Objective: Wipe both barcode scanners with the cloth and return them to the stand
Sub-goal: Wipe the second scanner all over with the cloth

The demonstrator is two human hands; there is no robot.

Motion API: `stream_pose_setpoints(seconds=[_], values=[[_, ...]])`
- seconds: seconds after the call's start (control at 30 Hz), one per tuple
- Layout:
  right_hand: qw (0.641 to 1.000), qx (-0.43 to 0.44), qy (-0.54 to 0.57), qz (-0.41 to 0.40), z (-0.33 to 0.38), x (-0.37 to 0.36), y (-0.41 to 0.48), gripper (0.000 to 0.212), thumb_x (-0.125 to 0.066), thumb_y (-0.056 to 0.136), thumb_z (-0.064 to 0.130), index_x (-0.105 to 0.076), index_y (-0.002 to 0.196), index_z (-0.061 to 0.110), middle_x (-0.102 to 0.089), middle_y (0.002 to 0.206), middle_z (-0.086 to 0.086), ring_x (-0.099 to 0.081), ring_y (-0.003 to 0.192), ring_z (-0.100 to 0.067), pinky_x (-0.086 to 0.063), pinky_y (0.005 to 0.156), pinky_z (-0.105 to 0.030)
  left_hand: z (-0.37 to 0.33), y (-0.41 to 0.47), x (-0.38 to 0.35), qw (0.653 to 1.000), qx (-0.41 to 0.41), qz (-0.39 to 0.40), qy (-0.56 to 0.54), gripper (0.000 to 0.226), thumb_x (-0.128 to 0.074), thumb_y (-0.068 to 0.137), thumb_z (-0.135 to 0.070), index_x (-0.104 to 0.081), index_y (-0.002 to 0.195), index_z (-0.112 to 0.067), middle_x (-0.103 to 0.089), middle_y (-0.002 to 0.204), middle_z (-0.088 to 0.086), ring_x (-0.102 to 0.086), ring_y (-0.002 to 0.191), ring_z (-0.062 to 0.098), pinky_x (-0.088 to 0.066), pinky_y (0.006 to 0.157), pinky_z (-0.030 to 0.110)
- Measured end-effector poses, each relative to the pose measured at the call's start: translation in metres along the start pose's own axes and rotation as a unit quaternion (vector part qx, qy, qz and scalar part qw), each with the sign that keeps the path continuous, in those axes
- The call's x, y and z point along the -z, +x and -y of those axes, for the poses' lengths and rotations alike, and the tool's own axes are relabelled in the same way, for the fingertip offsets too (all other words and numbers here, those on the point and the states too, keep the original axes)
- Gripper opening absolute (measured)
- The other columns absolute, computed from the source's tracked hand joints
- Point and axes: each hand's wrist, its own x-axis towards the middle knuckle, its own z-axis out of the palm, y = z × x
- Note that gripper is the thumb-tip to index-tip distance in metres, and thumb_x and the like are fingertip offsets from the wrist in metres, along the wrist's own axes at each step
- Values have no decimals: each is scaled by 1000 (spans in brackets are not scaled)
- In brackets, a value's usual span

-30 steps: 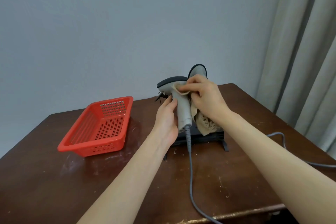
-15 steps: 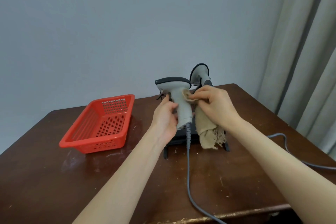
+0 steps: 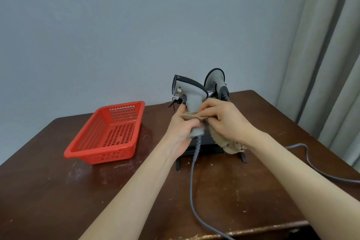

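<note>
At the centre of the frame, we see the left hand with its grip closed round the lower handle of a grey scanner, which stands upright above the surface, its dark-topped head pointing left. The right hand has its grip curled on a tan cloth: it pinches a fold of it against the handle, touching the left hand, while the rest hangs below the wrist. Just behind, a second scanner sits head-up on the black stand, whose base lies beneath both hands. One grey cable runs from the held handle to the lower edge of the frame, and a second cable trails off at the right. Left of centre, a red basket rests on the surface, well apart from the stand.
</note>
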Motion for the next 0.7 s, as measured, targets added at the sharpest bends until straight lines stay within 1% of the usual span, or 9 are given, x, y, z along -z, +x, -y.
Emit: stream_pose_setpoints(seconds=[0.03, 0.1, 0.2, 0.27, 0.37, 0.43, 0.5, 0.6, 0.7], values=[[1000, -1, -2, 1, -1, 1, 1, 36, -53, 81, -11, -75, 96, 13, -62, 95, 3, -58, 91, -15, -45, 83, -24, 2, 0, 1, 1000, 1, 8, 0, 49, -41, 77, 28, -52, 105, -11, -64, 91, 9, -65, 80, 18, -53, 62, 25], [998, -18, -15, -50, -5, 3, 9, 34, -54, 82, -8, -75, 97, 15, -59, 94, 5, -56, 89, -14, -45, 79, -27, 3, 0, -3, 1000, 1, 15, 12, 49, -40, 78, 26, -52, 109, -10, -61, 98, 12, -63, 85, 19, -53, 62, 26], [986, -53, -52, -149, -7, 8, 25, 30, -54, 85, -3, -75, 96, 15, -60, 96, 0, -56, 88, -19, -47, 72, -33, 5, 1, -9, 999, 3, 31, 5, 60, -42, 82, 22, -45, 132, -12, -60, 117, 10, -62, 92, 22, -55, 67, 33], [981, -58, -59, -176, -7, 6, 29, 29, -54, 85, -3, -75, 94, 14, -62, 96, -2, -58, 89, -23, -48, 70, -35, 4, 2, -10, 999, -3, 33, 1, 62, -42, 83, 20, -43, 134, -15, -60, 115, 7, -62, 88, 21, -54, 67, 34], [985, -31, -43, -163, -6, -3, 22, 30, -56, 81, -7, -75, 93, 12, -63, 94, -3, -59, 88, -24, -48, 73, -34, 2, 2, -10, 1000, -8, 18, -10, 53, -40, 82, 18, -49, 125, -13, -61, 102, 10, -60, 81, 21, -52, 60, 32], [992, -2, -37, -121, -3, -9, 11, 30, -57, 80, -8, -76, 92, 12, -62, 92, -1, -58, 88, -21, -45, 74, -29, 2, 1, -8, 998, 4, -3, -58, 33, -40, 84, 11, -54, 105, -10, -60, 91, 11, -59, 75, 21, -49, 57, 32], [996, 19, -31, -79, 0, -10, 4, 29, -58, 79, -7, -76, 92, 13, -62, 90, 0, -57, 86, -19, -45, 74, -28, 2, 0, -5, 994, 25, -3, -106, 14, -42, 89, -6, -55, 91, -11, -59, 85, 9, -58, 71, 19, -46, 58, 32], [996, -13, -27, -89, -5, -3, 12, 31, -57, 82, -5, -76, 94, 16, -60, 92, 1, -56, 88, -17, -47, 76, -32, 1, 0, -7, 992, 42, 0, -117, 30, -41, 93, -37, -60, 91, -13, -62, 85, 6, -57, 73, 18, -43, 59, 32], [989, -57, -10, -139, -7, 1, 21, 30, -56, 84, -5, -75, 96, 14, -60, 95, -4, -56, 91, -21, -49, 79, -35, -3, 3, -13, 993, 33, -9, -111, 39, -39, 93, -44, -63, 99, -14, -62, 89, 7, -56, 75, 19, -41, 58, 32]])
